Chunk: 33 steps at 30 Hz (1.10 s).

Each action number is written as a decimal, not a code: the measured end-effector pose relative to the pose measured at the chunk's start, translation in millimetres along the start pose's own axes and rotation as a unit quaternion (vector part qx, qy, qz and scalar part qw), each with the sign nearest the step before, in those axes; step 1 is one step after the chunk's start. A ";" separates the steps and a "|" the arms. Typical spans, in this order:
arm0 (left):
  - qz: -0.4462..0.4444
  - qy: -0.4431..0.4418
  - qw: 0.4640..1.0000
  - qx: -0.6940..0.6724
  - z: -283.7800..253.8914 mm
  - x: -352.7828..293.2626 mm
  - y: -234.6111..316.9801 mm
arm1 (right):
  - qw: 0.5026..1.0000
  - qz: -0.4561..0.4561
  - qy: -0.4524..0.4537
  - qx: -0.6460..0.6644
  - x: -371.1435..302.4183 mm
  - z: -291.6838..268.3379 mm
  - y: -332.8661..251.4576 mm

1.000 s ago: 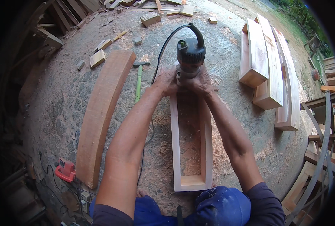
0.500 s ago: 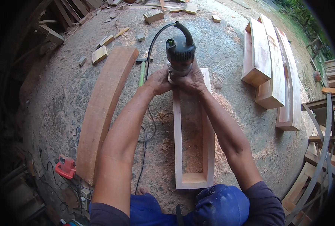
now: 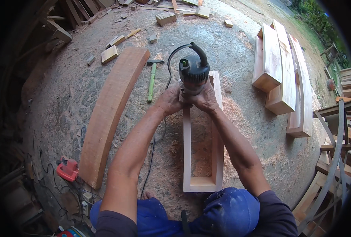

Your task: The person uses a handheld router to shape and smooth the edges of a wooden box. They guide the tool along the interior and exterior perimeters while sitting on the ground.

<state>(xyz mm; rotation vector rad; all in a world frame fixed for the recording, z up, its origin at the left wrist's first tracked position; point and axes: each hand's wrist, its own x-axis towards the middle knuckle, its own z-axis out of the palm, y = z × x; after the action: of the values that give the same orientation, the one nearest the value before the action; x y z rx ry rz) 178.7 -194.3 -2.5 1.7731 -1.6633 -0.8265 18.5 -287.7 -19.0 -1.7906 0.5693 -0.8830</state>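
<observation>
A black corded trim router stands upright on a long narrow pale wooden frame, over its left rail near the far end. My left hand is closed round the router's lower left side. On the other side, my right hand grips the lower body too. Both hands hide the router's base and bit. The frame lies lengthwise in front of me, its near end by my knees. From the router's top the black cord loops left and down past my left forearm.
Left lies a thick curved brown plank, with a green-handled hammer beside it and a red power tool near its lower end. Several curved wooden frames stand at right. Shavings and offcuts litter the ground.
Both hands have drawn the router a little nearer to me along the frame's left rail. My left forearm has shifted and the hammer shows more fully. The view has tilted slightly.
</observation>
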 end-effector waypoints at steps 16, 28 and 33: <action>-0.032 0.224 0.974 0.016 120.7 -79.7 21.0 | 0.993 0.042 -0.010 0.112 -51.7 19.0 24.5; -0.192 0.118 0.974 -0.030 121.4 -83.1 39.8 | 1.000 0.011 -0.008 -0.021 -38.0 11.7 20.0; -0.230 0.135 0.962 -0.062 118.9 -85.2 46.0 | 1.000 -0.006 -0.007 -0.006 -19.1 8.8 19.2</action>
<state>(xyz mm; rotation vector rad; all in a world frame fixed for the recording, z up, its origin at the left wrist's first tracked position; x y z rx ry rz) 55.2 -111.4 -39.8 2.1067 -1.0166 -0.8142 13.9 -276.0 -44.5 -1.8106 0.5565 -0.8755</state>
